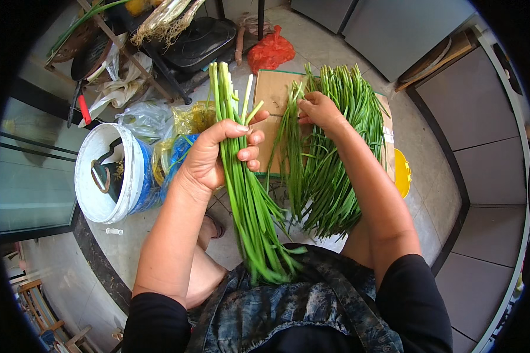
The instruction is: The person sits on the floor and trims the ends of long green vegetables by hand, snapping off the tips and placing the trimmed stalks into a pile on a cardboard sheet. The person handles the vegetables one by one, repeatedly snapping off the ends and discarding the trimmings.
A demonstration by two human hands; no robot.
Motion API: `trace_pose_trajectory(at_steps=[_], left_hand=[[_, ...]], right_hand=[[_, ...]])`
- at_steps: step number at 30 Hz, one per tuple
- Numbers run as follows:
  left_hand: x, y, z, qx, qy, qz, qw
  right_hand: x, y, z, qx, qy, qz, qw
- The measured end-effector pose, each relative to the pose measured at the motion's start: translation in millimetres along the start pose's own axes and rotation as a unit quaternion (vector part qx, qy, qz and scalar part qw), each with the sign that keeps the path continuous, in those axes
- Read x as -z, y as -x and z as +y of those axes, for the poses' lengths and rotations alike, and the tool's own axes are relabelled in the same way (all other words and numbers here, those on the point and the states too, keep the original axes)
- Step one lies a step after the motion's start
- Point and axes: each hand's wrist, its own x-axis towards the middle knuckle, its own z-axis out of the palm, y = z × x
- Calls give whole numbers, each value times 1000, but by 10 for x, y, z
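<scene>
My left hand [223, 152] is closed around a bunch of green garlic chives [247, 207], pale cut ends up and leaf tips hanging over my lap. On the right, my right hand [320, 110] has its fingertips on the pale ends of a few chive stalks [293, 128] at the near side of a large pile. That chive pile [349, 132] lies across a flattened cardboard piece [269, 95], its leaves hanging over the front edge. Part of the pile is hidden behind my right forearm.
At left stands a white bucket [110, 212] with a dark-handled tool inside, beside plastic bags [145, 119]. A red plastic bag [271, 48] lies beyond the cardboard. Leeks or scallions with roots [159, 26] rest on a rack at upper left. A yellow container [402, 172] sits behind my right arm.
</scene>
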Motion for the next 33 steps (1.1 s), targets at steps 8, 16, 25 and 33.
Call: trace_pose_trajectory(at_steps=[8,16,25,33], left_hand=[[69,-24,31,27,87,-51,995],[-19,-80,-56,39,66,-24,997],[45,-81,-35,16,9,82,996],[-27,-109,-80,-1,-56,175,983]], right_hand=[[-94,532,-668,165,-56,-166,971],[-136,747,-757,105,-251,-249,929],[216,455,-633,41,-205,-50,977],[42,81,-32,3,-33,-64,997]])
